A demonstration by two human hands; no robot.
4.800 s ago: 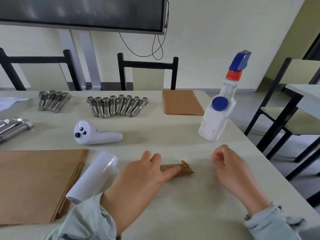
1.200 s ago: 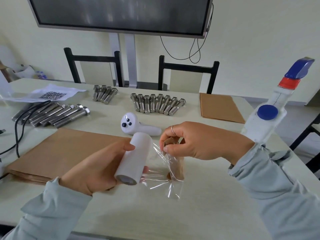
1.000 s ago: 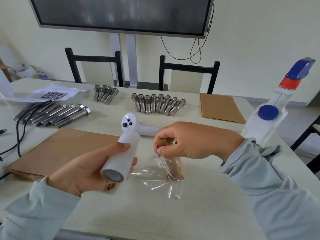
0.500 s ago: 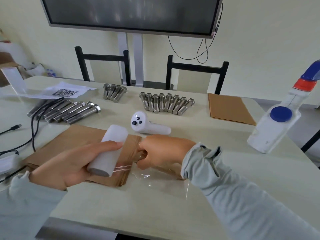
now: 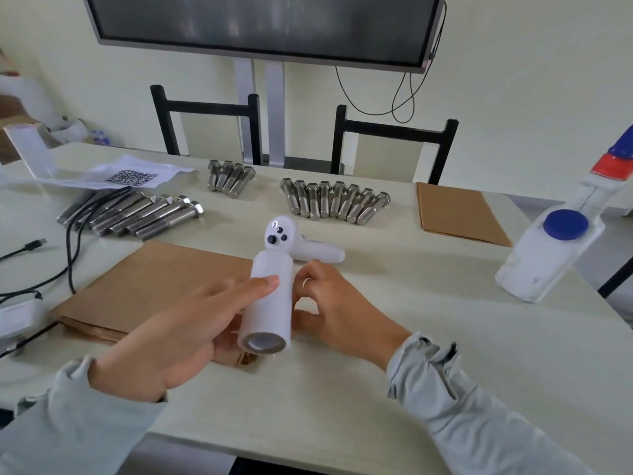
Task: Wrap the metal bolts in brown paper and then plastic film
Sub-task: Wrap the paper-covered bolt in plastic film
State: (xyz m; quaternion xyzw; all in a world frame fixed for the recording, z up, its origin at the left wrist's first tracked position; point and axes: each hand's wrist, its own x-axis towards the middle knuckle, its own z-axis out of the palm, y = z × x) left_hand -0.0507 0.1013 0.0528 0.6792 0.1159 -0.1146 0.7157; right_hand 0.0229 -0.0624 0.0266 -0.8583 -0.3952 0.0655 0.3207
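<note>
Centre frame: left hand (image 5: 178, 332) grips the white roll of plastic film (image 5: 269, 301), thumb on top. Right hand (image 5: 337, 311) just right of the roll, fingers curled behind it; what they hold, cannot tell. Brown paper stack (image 5: 154, 281) centre left. Loose bolts (image 5: 334, 202) in a row, upper centre.

Meeting or classroom-type room, large dark wall screen (image 5: 263, 25) on a stand, black-framed chairs (image 5: 394, 145) behind a long pale table's (image 5: 445, 354) far edge

Film roll (image 5: 269, 308) in left hand (image 5: 178, 334)
</note>
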